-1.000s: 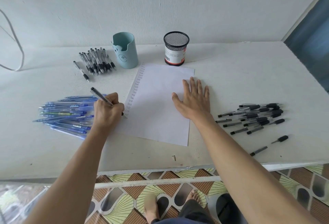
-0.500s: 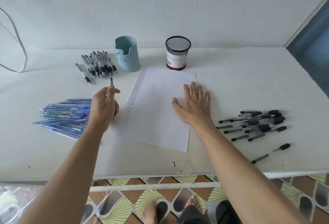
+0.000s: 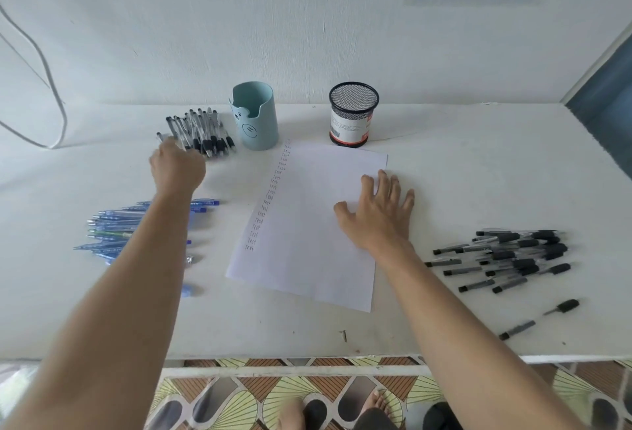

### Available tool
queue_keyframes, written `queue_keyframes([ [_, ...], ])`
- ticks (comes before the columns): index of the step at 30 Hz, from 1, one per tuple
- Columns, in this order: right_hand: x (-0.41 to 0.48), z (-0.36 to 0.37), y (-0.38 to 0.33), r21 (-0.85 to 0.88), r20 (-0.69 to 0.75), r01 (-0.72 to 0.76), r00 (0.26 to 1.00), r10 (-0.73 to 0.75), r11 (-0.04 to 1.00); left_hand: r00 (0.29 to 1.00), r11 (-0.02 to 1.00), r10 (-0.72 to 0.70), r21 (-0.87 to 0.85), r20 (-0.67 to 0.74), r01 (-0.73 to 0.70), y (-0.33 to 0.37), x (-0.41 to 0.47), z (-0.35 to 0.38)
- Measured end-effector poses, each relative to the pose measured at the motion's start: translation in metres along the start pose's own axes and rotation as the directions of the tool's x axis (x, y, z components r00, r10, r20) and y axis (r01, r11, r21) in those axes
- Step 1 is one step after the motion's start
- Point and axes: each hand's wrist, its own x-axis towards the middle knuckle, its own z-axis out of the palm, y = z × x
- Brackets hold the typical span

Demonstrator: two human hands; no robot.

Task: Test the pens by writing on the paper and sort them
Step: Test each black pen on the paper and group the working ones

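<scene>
Left hand [image 3: 178, 169]: now off the paper [image 3: 307, 241], at the black-grip pen pile [image 3: 201, 132], eleven o'clock; fingers hidden, grip unclear.
Right hand [image 3: 376, 211]: spread flat, pinning paper.
Pens [image 3: 506, 258]: three o'clock heap; likely light, stiff, roll-prone; pinch mid-barrel.

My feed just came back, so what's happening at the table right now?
A person is testing pens. The right hand lies flat on the paper, which has a column of marks down its left edge. The left hand is out at the far black pens; whether it holds one is hidden. On the left lie blue pens, on the right a second black pile.
</scene>
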Motion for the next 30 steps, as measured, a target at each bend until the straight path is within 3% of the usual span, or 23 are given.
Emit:
queue_keyframes([
  [10,-0.001,0.002,-0.001,-0.006,-0.022,0.000,1.000,0.000,1.000,0.995,0.992,-0.098,0.083,0.014,0.097,-0.003,0.016,0.009],
  [14,0.000,0.002,-0.001,0.005,-0.012,0.009,1.000,-0.008,1.000,0.997,0.997,0.011,0.078,-0.074,-0.005,0.006,-0.005,0.016],
  [17,0.000,0.001,-0.001,0.009,-0.010,0.001,1.000,-0.001,1.000,0.969,0.974,0.217,0.091,-0.118,-0.207,0.016,-0.036,0.032],
  [20,0.000,0.000,0.000,0.034,0.002,-0.008,1.000,0.008,0.999,0.871,0.867,0.487,0.087,0.062,-0.491,0.022,-0.076,0.058],
  [22,0.001,-0.003,0.002,0.080,0.028,-0.023,0.999,0.021,0.996,0.792,0.796,0.561,0.106,0.239,-0.596,0.024,-0.100,0.074],
  [25,0.003,-0.009,0.006,0.153,0.067,-0.028,0.998,0.018,0.988,0.745,0.751,0.514,0.196,0.426,-0.630,0.022,-0.118,0.089],
  [30,0.011,-0.029,0.030,0.313,0.151,0.018,0.986,-0.068,0.950,0.735,0.709,0.500,0.271,0.458,-0.652,0.018,-0.120,0.091],
])
